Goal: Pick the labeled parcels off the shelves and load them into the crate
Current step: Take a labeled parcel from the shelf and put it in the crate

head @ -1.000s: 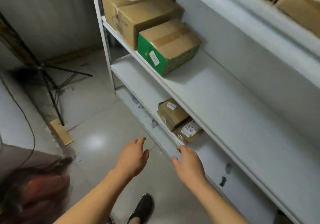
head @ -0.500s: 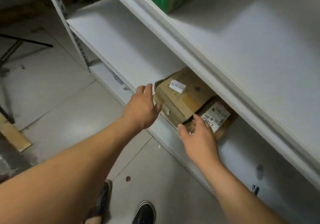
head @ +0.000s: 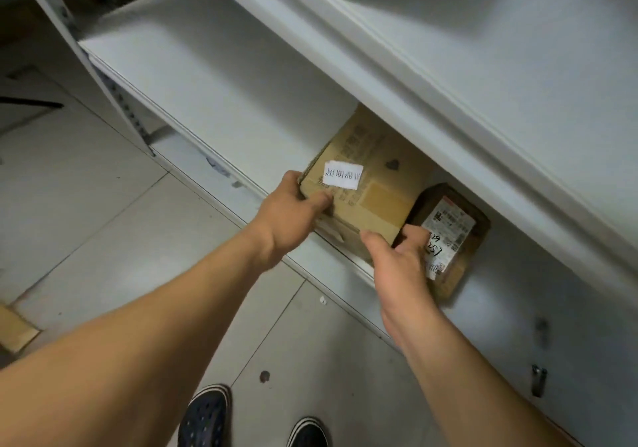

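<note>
A brown cardboard parcel (head: 369, 184) with a small white printed label lies on the low white shelf (head: 214, 80), partly under the shelf above. My left hand (head: 293, 212) grips its left front corner, thumb on top. My right hand (head: 402, 260) holds its right front corner, fingers between it and a smaller brown parcel (head: 455, 236) that carries a white shipping label with handwritten numbers. The crate is not in view.
The upper white shelf (head: 483, 77) overhangs the parcels, with a green box edge at the top. A grey shelf post (head: 114, 94) stands at left. My shoes (head: 207, 419) are on the tiled floor. A cardboard scrap (head: 17, 329) lies at far left.
Both hands have reached from above the floor into the low shelf and closed on the labeled parcel's front corners. The view has dropped toward the lower shelf.
</note>
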A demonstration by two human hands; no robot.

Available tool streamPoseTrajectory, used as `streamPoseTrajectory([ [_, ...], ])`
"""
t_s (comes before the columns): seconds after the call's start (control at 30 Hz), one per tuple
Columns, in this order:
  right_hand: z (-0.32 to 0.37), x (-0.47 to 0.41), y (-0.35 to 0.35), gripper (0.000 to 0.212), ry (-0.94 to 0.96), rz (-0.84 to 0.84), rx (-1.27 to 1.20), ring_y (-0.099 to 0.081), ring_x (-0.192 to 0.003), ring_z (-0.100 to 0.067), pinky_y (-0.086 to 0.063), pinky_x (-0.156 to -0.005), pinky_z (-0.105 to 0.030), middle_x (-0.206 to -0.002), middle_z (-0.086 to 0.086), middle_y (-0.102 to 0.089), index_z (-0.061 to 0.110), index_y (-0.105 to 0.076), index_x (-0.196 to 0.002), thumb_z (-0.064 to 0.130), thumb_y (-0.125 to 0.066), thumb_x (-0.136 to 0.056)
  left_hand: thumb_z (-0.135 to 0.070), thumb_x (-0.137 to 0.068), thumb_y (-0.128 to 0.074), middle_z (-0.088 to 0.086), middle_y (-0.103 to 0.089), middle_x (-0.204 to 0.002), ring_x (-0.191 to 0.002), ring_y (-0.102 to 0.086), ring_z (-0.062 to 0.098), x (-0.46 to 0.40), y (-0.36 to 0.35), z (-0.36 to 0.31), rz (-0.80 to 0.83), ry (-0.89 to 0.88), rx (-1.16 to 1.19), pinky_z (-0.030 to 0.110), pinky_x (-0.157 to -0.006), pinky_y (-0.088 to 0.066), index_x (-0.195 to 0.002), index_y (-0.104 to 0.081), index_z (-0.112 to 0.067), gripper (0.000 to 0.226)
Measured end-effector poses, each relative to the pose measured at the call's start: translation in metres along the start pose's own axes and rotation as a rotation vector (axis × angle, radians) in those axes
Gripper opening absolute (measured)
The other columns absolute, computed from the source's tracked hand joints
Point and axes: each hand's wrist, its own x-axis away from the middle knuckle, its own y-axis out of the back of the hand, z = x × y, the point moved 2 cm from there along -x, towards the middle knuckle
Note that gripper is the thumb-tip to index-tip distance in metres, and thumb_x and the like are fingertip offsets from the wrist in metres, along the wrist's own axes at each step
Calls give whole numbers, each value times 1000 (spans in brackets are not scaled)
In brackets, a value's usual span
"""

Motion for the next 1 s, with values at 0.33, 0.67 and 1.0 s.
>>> streamPoseTrajectory([
  [0.33, 18, 41, -14, 88, -16, 369, -155, -70, -123, -17, -56, -103, -40, -133, 9, -71, 50, -34, -150, -11, -66, -94, -20, -101, -70, -10, -76, -123, -122, -69, 15, 95, 60, 47, -87, 32, 189, 44, -115, -50, -130, -60, -31, 33],
  [0.67, 98, 157, -59, 83, 7, 643, 84, -65, -129, -8, -45, -120, -46, -138, 15, -70, 39, -36, -160, -6, -67, -97, -41, -105, -61, -30, -72, -113, -107, -65, -11, 233, 151, -4, -349, 75, 36, 17, -94, -48, -128, -53, -51, 27],
  [1.0, 235, 310, -54, 100, 230, 1037, 245, -56, -142, -17, -45, -119, -54, -151, 10, -61, 49, -33, -160, 43, -88, -77, -54, -96, -70, -34, -72, -105, -100, -70, 2, 433, 202, -112, -685, 25, 143, 26, -89, -56, -121, -62, -57, 27],
])
